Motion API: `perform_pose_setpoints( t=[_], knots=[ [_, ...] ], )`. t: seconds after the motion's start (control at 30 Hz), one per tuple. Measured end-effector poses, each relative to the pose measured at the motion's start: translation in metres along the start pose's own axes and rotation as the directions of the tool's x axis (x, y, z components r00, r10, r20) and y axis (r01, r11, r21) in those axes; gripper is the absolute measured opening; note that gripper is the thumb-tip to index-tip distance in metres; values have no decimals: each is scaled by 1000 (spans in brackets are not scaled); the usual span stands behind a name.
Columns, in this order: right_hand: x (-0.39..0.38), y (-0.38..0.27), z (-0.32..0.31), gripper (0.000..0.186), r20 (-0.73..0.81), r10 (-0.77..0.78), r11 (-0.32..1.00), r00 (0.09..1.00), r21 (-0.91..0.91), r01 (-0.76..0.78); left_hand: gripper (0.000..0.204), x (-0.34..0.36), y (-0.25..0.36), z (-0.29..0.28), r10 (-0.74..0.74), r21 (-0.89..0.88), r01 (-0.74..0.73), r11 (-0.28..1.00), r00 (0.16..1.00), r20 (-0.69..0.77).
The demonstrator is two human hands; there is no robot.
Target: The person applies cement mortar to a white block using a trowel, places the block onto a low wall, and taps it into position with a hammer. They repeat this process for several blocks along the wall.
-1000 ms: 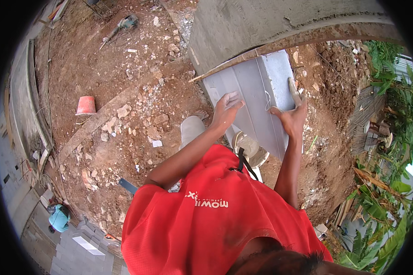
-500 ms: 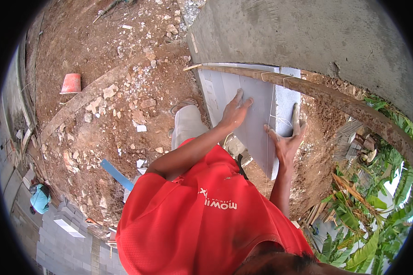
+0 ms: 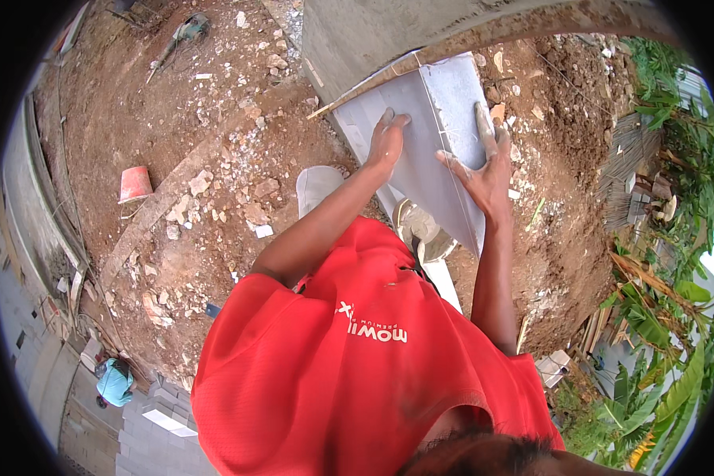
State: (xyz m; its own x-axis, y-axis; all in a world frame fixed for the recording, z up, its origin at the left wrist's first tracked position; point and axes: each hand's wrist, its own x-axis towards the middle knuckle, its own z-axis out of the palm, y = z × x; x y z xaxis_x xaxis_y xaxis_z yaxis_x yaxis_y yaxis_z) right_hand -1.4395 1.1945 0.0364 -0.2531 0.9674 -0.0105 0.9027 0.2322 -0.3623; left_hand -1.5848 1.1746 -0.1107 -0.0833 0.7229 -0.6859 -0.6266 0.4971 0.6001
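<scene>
The left hand (image 3: 385,147) lies against the flat grey face of a pale block column (image 3: 422,155), thumb and fingers apart and clenched on nothing; the right hand (image 3: 493,174) is spread over the column's right-hand edge, thumb toward the grey face, fingers along the whiter side, touching it without closing round it; the column stands slightly right of centre in the upper half of the frame; a thin string (image 3: 431,97) runs down near that edge, between the two hands; across the column's top passes a wooden batten (image 3: 547,24), just beside a rough concrete wall (image 3: 357,40) at the top of the frame; under the forearms, near the centre, a pale bucket (image 3: 404,218) shows partly, close to the column's lower end; below it the wearer's red shirt (image 3: 317,357) fills the lower middle; farther out, a reddish bucket (image 3: 136,183) sits on stony soil (image 3: 222,190) at middle left; a power tool (image 3: 189,30) lies at upper left; a person in turquoise (image 3: 115,385) is at lower left, near grey blocks (image 3: 155,452); green plants (image 3: 674,381) crowd the right rim
</scene>
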Motion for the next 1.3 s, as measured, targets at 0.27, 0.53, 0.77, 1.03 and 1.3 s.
perform_pose_setpoints(
  t=[0.27, 0.53, 0.77, 1.03, 1.3],
  knots=[
    [6, 16, 14, 101, -45, 22, 1000, 999, -19, -23, 61, 11, 4, -6, 21, -18, -20, 1000, 995, 101],
    [9, 38, 29, 96, -178, -94, 995, 980, -50, 86, 67, 24, -5, -7, 87, -83, -75, 994, 985, 149],
    [-29, 34, -1, 75, -353, -40, 983, 935, 151, 99, 53, -13, 12, -20, 286, 305, -312, 900, 950, 128],
    [-251, 66, -63, 18, 464, 20, 273, 885, 849, -452, 86, -106, 100, 58, 147, 92, -963, -252, 56, 988],
    [-246, 145, 142, 18, 246, 964, -245, 103, 665, 705, 117, -57, 77, 135, -482, -165, -809, -563, 159, 862]
  ],
)
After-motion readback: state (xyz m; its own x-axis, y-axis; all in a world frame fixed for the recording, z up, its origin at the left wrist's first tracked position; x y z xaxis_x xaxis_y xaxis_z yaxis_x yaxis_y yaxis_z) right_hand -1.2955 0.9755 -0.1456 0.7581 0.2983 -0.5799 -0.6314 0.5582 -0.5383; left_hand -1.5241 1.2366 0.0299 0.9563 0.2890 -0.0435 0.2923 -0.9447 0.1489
